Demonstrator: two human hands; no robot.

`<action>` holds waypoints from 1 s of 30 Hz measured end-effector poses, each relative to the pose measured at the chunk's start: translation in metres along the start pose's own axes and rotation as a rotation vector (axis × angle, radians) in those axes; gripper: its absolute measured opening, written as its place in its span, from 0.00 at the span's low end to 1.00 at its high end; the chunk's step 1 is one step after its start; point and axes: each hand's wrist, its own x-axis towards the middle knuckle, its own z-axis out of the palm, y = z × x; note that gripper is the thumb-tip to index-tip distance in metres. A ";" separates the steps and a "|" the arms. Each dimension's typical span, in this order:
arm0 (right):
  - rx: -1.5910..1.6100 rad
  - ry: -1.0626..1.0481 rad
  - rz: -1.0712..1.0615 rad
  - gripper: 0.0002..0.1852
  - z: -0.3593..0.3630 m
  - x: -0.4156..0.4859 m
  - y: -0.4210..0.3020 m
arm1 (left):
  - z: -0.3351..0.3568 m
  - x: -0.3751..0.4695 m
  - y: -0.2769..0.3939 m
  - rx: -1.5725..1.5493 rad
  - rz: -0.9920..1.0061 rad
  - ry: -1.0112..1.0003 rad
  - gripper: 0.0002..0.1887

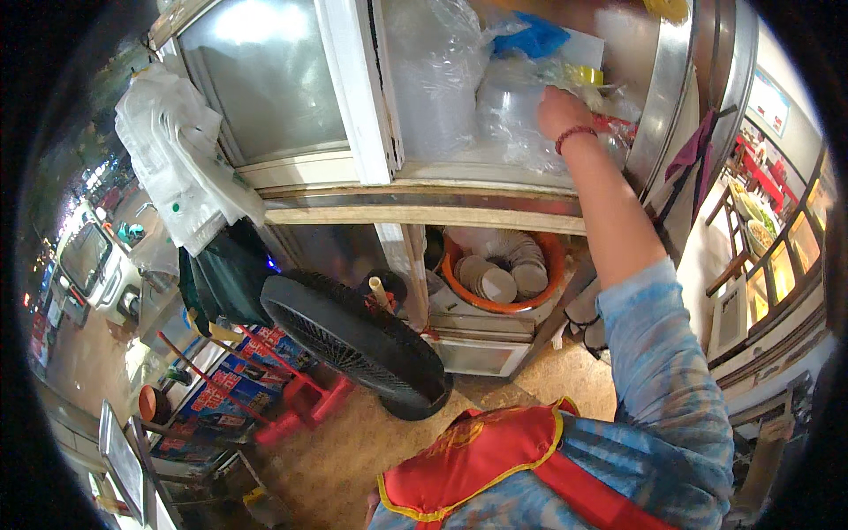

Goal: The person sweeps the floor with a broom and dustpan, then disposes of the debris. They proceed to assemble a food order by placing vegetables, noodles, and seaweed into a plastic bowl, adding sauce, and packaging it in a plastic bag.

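Observation:
My right hand (563, 114), with a dark red bead bracelet (575, 136) at the wrist, reaches into the open section of a cabinet. Its fingers are curled and partly hidden against a clear plastic bag (510, 116) that holds translucent plastic containers; whether they grip it I cannot tell. Left of that bag stands a taller clear bag (434, 86) with stacked translucent plasticware. Behind the hand lie a crumpled blue plastic bag (530, 36) and a yellow item (588, 75). My left hand is out of view.
Below the cabinet ledge (424, 217), an orange basin (560, 265) holds stacked pale dishes. A black round fan (358, 344) stands before me. White plastic bags (169, 146) hang at the left, above a red frame (311, 404). A metal post (669, 106) borders the cabinet's right side.

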 end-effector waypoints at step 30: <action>-0.074 -0.043 -0.614 0.07 0.074 0.002 -0.031 | 0.107 -0.078 -0.095 -0.556 -0.277 0.191 0.13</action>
